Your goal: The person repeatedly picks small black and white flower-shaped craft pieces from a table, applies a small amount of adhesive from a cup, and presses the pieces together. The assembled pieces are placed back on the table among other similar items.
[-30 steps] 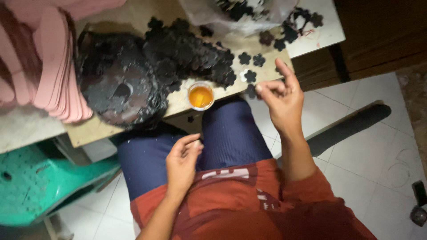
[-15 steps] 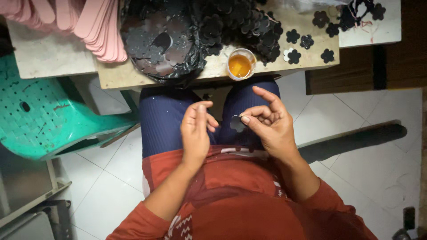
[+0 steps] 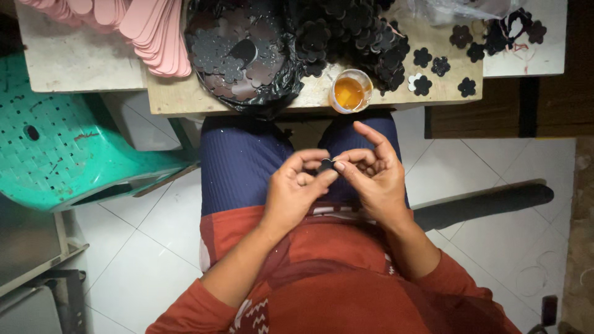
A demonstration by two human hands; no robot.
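- Head view: left hand (image 3: 296, 192) and right hand (image 3: 371, 176) pinch one small black piece (image 3: 326, 165) together over the lap, fingertips meeting for control.
- Glue cup (image 3: 350, 91) sits at the worktop's (image 3: 179, 96) near edge, within reach.

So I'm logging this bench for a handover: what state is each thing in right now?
Left hand: pinching the small black flower-shaped piece.
Right hand: pinching the same piece, index finger raised.
Small black flower-shaped piece: held between both hands, above the lap.
Small clear cup of amber liquid: upright, uncovered, at the table edge.
Pile of black flower cut-outs: heaped loose.
Pink flat strips: stacked, fanned.
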